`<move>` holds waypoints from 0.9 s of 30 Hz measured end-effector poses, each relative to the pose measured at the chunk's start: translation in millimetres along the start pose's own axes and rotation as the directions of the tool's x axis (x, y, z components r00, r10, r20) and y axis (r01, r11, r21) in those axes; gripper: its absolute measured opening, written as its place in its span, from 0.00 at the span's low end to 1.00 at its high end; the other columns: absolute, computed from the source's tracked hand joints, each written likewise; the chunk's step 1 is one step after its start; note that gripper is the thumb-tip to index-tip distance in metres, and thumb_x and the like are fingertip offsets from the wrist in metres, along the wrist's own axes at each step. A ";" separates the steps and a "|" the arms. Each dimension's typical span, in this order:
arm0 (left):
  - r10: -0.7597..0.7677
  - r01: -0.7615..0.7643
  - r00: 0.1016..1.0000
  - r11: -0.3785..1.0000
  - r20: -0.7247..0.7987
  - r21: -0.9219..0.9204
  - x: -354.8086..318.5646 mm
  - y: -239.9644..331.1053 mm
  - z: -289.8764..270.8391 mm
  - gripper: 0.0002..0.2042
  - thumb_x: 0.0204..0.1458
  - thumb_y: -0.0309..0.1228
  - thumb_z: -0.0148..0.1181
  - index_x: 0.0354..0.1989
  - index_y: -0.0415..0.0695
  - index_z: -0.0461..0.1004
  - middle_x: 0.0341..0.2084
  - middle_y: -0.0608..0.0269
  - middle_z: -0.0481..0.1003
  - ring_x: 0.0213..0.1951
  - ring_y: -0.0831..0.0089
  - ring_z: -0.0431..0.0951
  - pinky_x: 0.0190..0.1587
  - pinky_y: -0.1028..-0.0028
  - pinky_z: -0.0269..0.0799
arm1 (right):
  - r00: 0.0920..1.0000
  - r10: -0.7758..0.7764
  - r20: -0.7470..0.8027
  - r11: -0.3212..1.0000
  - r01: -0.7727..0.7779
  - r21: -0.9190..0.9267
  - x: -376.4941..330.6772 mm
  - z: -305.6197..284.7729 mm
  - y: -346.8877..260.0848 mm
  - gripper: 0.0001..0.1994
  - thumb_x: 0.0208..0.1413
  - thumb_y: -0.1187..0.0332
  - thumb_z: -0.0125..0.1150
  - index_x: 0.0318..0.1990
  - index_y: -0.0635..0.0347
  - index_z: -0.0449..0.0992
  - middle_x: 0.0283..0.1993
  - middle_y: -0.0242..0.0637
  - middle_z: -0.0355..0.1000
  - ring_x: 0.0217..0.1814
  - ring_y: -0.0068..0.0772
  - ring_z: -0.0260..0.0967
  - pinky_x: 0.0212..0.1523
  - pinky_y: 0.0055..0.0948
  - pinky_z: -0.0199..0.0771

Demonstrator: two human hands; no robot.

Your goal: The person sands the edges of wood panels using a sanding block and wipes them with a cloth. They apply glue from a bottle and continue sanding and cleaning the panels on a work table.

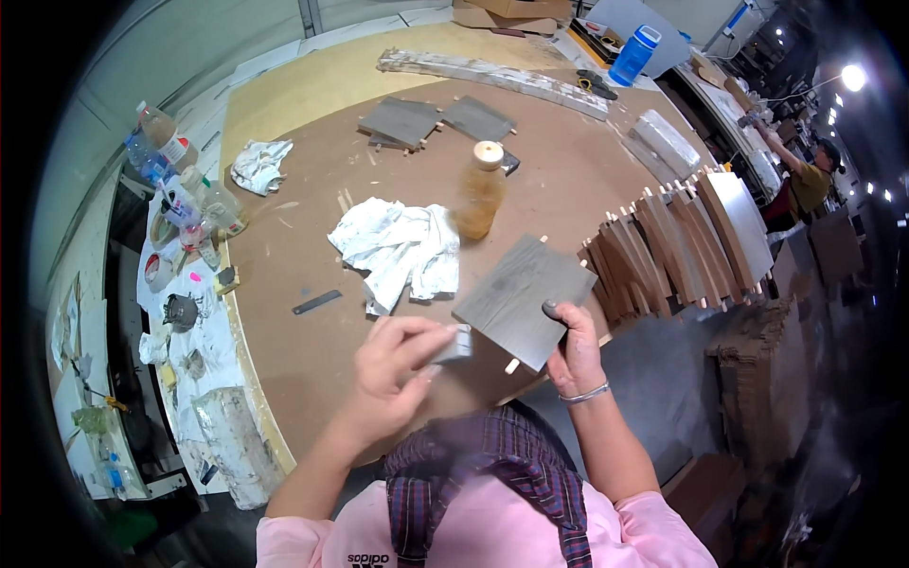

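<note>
My right hand (576,356) grips a grey wood-grain panel (526,299) by its near right edge, the thumb lying on the face. Short pale dowels stick out of the panel's ends, and it is tilted over the table's front edge. Close to the panel's left side, my left hand (390,375) pinches a small grey block (459,343), perhaps a sanding block; it is slightly blurred. Whether the block touches the panel's edge I cannot tell. Beyond them lie a crumpled white cloth (402,248) and an upright bottle of amber liquid (480,197) with a pale cap.
Several doweled panels (668,246) stand in a row at the right edge. More grey panels (402,120) lie farther back, before a long paint-stained board (492,78). A dark flat strip (317,302) rests left. Bottles (169,140) line the left side; a person (810,185) works far right.
</note>
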State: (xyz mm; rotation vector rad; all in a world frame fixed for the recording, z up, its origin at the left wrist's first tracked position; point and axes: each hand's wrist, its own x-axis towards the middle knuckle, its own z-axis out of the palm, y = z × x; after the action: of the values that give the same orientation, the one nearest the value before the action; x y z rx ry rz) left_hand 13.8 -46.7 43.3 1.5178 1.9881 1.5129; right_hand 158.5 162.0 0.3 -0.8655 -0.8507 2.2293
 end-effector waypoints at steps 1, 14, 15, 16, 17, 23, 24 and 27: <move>0.107 -0.096 0.993 0.979 -0.051 0.181 3.6 2.5 8.5 0.25 0.39 0.17 0.60 0.49 0.54 0.80 0.40 0.58 0.74 0.39 0.60 0.73 0.42 0.68 0.73 | 0.999 -0.026 0.019 0.998 0.027 -0.052 -1.4 4.0 0.3 0.14 0.51 0.78 0.54 0.47 0.72 0.72 0.44 0.41 0.74 0.45 0.32 0.74 0.51 0.33 0.74; 0.286 -0.311 0.951 0.873 0.122 0.376 10.9 -13.2 13.7 0.21 0.36 0.27 0.65 0.43 0.57 0.82 0.40 0.58 0.74 0.41 0.56 0.71 0.41 0.64 0.74 | 0.996 0.003 0.087 0.989 0.010 -0.146 -12.2 13.9 -8.7 0.15 0.51 0.78 0.54 0.48 0.74 0.72 0.45 0.44 0.74 0.45 0.34 0.74 0.49 0.33 0.74; 0.288 -0.312 0.950 0.878 0.118 0.364 9.7 -10.6 12.3 0.21 0.36 0.26 0.65 0.43 0.57 0.82 0.40 0.58 0.74 0.41 0.56 0.71 0.42 0.64 0.74 | 0.996 0.015 0.084 0.989 -0.002 -0.148 -12.1 13.8 -8.6 0.16 0.51 0.78 0.54 0.48 0.74 0.71 0.45 0.45 0.74 0.45 0.36 0.74 0.49 0.33 0.75; 0.287 -0.307 0.952 0.883 0.110 0.355 9.0 -2.7 9.9 0.21 0.36 0.26 0.65 0.43 0.57 0.82 0.40 0.59 0.74 0.41 0.57 0.72 0.42 0.65 0.74 | 0.996 0.018 0.085 0.989 -0.006 -0.148 -12.0 14.9 -6.3 0.16 0.51 0.78 0.54 0.48 0.74 0.71 0.45 0.45 0.74 0.45 0.36 0.74 0.49 0.33 0.75; 0.310 -0.332 0.943 0.892 0.121 0.307 9.8 5.6 14.0 0.21 0.36 0.26 0.65 0.43 0.57 0.82 0.40 0.59 0.74 0.41 0.58 0.72 0.42 0.65 0.74 | 0.997 0.018 0.077 0.989 -0.006 -0.145 -10.9 15.3 -4.3 0.16 0.51 0.78 0.53 0.48 0.75 0.71 0.45 0.46 0.74 0.46 0.36 0.74 0.50 0.34 0.75; 0.298 -0.321 0.947 0.900 0.122 0.294 15.8 -1.6 14.2 0.19 0.39 0.25 0.65 0.43 0.57 0.82 0.39 0.59 0.74 0.41 0.57 0.72 0.42 0.65 0.74 | 0.997 0.022 0.070 0.990 -0.012 -0.140 -10.3 19.3 -6.1 0.16 0.51 0.79 0.52 0.48 0.76 0.71 0.45 0.47 0.74 0.46 0.37 0.74 0.50 0.34 0.75; 0.287 -0.301 0.953 0.880 0.094 0.367 10.5 -18.2 10.7 0.20 0.39 0.24 0.63 0.43 0.57 0.82 0.39 0.59 0.74 0.41 0.57 0.72 0.41 0.65 0.74 | 0.997 0.017 0.081 0.987 -0.004 -0.159 -10.4 19.1 -6.5 0.16 0.51 0.79 0.52 0.48 0.76 0.71 0.45 0.47 0.74 0.46 0.37 0.74 0.51 0.34 0.75; 0.287 -0.288 0.956 0.888 0.060 0.359 11.9 -9.7 5.6 0.22 0.37 0.21 0.61 0.43 0.57 0.83 0.40 0.59 0.75 0.40 0.57 0.72 0.42 0.65 0.73 | 0.997 0.024 0.067 0.990 -0.014 -0.141 -10.2 18.4 -2.7 0.15 0.51 0.79 0.52 0.47 0.75 0.71 0.45 0.46 0.74 0.46 0.37 0.74 0.51 0.34 0.75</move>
State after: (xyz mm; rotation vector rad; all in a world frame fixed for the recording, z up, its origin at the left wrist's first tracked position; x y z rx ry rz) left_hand 6.7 -33.2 37.6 2.0408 2.2126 1.2767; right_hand 152.0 150.1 16.7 -0.8682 -1.0461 2.2480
